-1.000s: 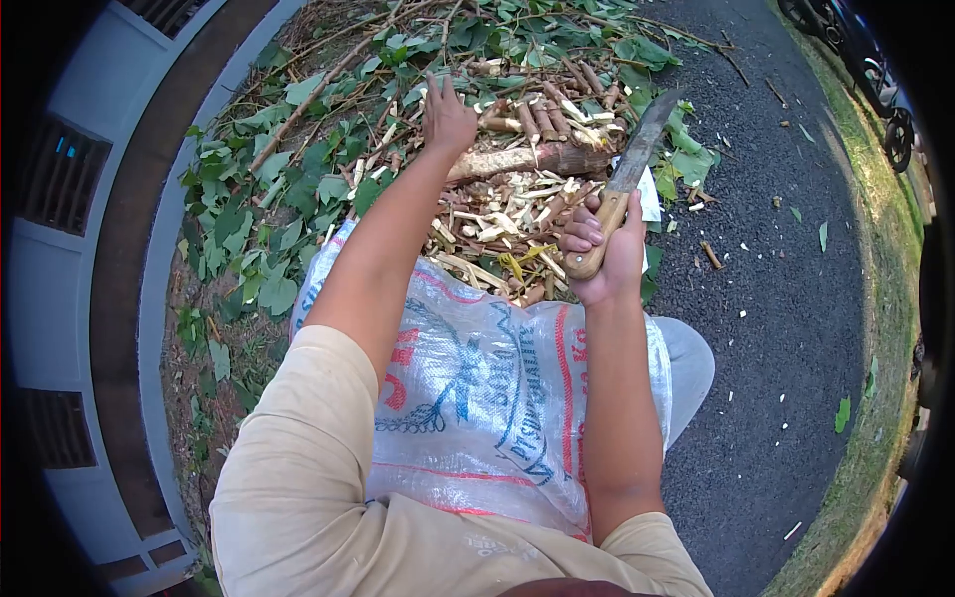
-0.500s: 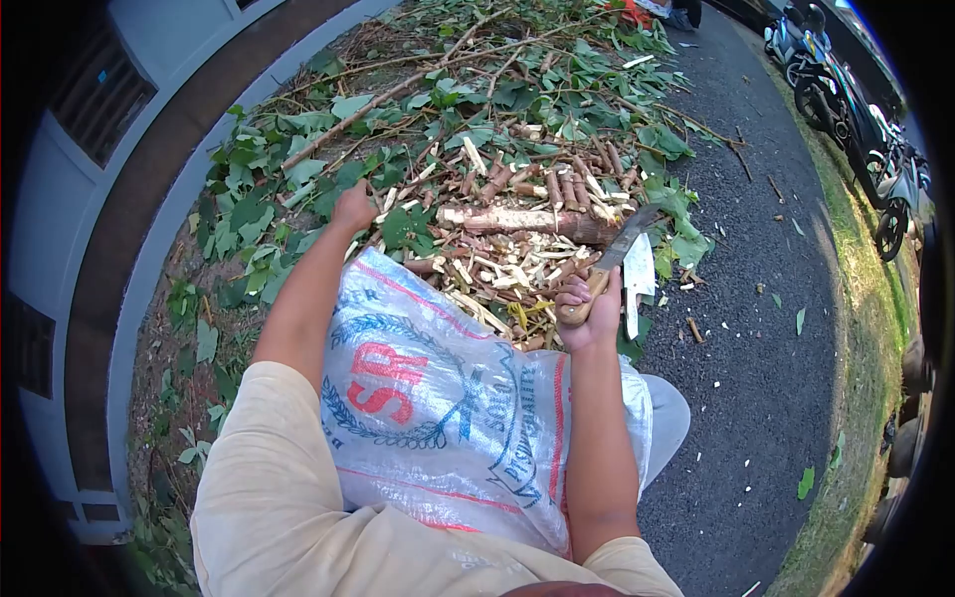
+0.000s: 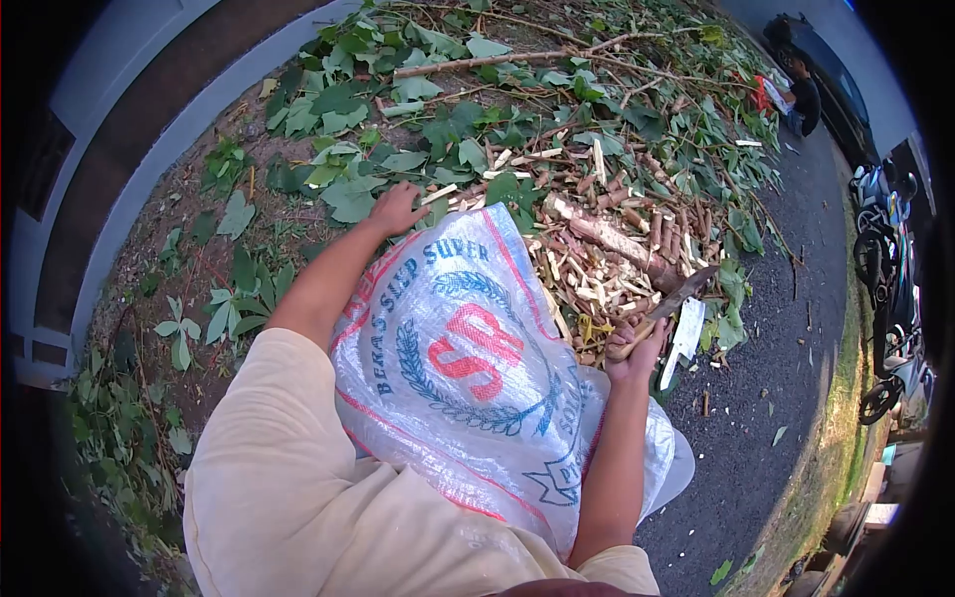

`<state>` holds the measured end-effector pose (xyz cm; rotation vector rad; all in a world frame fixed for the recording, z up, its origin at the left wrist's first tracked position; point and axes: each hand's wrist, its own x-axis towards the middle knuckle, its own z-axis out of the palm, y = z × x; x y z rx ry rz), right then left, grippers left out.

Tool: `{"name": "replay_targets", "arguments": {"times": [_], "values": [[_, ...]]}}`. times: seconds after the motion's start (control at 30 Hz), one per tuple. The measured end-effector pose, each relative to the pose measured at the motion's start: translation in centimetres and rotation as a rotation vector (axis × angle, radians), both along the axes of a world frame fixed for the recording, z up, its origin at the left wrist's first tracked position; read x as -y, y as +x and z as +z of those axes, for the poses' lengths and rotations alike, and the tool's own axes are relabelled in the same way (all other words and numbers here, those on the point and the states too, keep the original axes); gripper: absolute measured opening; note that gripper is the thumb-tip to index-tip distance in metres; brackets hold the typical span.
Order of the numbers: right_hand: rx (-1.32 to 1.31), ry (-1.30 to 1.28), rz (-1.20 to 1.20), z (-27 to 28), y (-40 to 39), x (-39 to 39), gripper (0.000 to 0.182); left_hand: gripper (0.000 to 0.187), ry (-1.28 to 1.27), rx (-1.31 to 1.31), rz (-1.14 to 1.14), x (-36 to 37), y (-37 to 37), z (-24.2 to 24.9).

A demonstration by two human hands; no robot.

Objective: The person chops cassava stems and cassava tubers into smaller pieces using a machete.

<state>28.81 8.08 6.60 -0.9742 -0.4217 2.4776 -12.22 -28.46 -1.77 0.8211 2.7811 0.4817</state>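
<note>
My right hand [image 3: 637,348] is wrapped around the wooden handle of a machete [image 3: 684,291], whose dark blade points up and right. Beside it on the ground lies a knife with a white blade [image 3: 686,330]. A thick peeled-looking log [image 3: 617,241] rests beyond, its right end near the machete blade, among chopped stem pieces [image 3: 597,289]. My left hand [image 3: 396,209] reaches to the pile's left edge, fingers bent and apart beside a pale split stick [image 3: 440,193]. I cannot see whether it touches the stick. A printed white sack [image 3: 468,338] covers my lap.
Leafy cut branches [image 3: 477,64] spread over the ground ahead and left. A grey wall [image 3: 109,199] curves along the left. Asphalt [image 3: 766,398] runs on the right, with parked motorcycles [image 3: 885,289] along its edge. Another person [image 3: 802,98] sits far off beside a dark car [image 3: 826,75].
My view has turned left, so the pile and log appear further right. My left hand has shifted left relative to the log. My right hand still grips the machete.
</note>
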Motion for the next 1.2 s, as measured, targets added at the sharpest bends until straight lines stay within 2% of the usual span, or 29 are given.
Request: {"name": "replay_targets", "arguments": {"times": [0.03,0.17,0.27,0.3,0.33,0.4,0.43,0.47,0.53,0.6,0.67,0.73,0.77,0.83,0.87,0.93,1.0,1.07,1.13,1.17,1.2], "values": [[0.025,0.02,0.008,-0.1,-0.1,0.2,0.06,0.057,0.003,0.008,0.008,-0.4,0.7,-0.3],[0.093,0.055,0.017,-0.8,-0.8,0.3,0.062,0.051,0.129,-0.325,-0.069,-2.2,1.9,-1.7],[0.138,0.088,-0.011,-0.6,-0.4,0.3,0.062,0.046,0.134,-0.339,-0.15,-3.8,1.1,-1.7],[0.137,0.089,-0.015,-0.7,-0.5,0.4,0.061,0.042,0.074,-0.215,-0.153,-4.6,0.6,-1.2],[0.138,0.085,-0.018,-0.8,-0.6,0.6,0.061,0.042,0.068,-0.212,-0.159,-5.4,-0.2,-0.8],[0.125,0.067,-0.027,-0.9,-0.6,0.6,0.061,0.041,-0.097,-0.057,-0.188,-7.4,-1.6,0.2],[0.112,0.058,-0.019,-0.9,-0.6,0.6,0.061,0.042,-0.187,0.038,-0.131,-8.5,-1.5,1.8],[0.097,0.051,-0.012,-0.9,-0.6,0.4,0.061,0.042,-0.192,0.028,-0.145,-9.0,-2.0,1.1],[0.074,0.045,-0.022,-1.0,-0.4,0.3,0.06,0.041,-0.396,-0.2,-0.062,-9.7,-2.6,-1.2],[0.076,0.021,-0.009,-0.5,-0.5,0.4,0.061,0.043,-0.41,-0.143,-0.081,-10.1,-2.6,-0.4],[0.07,0.002,-0.009,-0.4,-0.2,0.3,0.061,0.042,-0.338,-0.163,-0.174,-9.6,-1.0,1.2],[0.068,-0.01,-0.005,0.1,-0.4,0.3,0.061,0.041,-0.25,-0.186,-0.15,-8.9,-1.8,-1.3],[0.062,-0.011,-0.011,-0.1,-0.5,0.1,0.061,0.035,-0.172,-0.217,-0.089,-8.7,-2.8,-3.1],[0.047,-0.021,-0.016,0.0,-0.6,0.1,0.061,0.028,0.043,-0.273,-0.027,-8.0,-2.8,-3.2],[0.039,-0.027,-0.017,0.0,-0.6,0.1,0.061,0.028,0.039,-0.272,-0.025,-7.6,-3.4,-3.0],[0.028,-0.021,-0.012,-0.2,-0.6,0.0,0.061,0.035,0.075,-0.111,-0.075,-6.7,-6.1,-2.5],[0.014,-0.015,-0.015,-0.3,-0.5,0.0,0.06,0.034,0.09,-0.058,-0.052,-6.2,-7.8,-0.8],[0.013,-0.006,-0.009,-0.5,-0.5,0.1,0.06,0.038,0.359,0.238,-0.008,-5.3,-9.4,1.1],[0.035,0.026,-0.01,-0.4,-0.5,0.2,0.061,0.043,0.284,-0.203,0.094,-5.2,-10.1,1.6],[0.064,0.035,-0.014,-0.3,-0.5,0.3,0.061,0.049,0.144,-0.558,0.25,-6.4,-7.2,4.0],[0.091,0.044,-0.013,-0.2,-0.5,0.3,0.06,0.049,0.143,-0.552,0.226,-7.4,-4.4,6.8]]}}
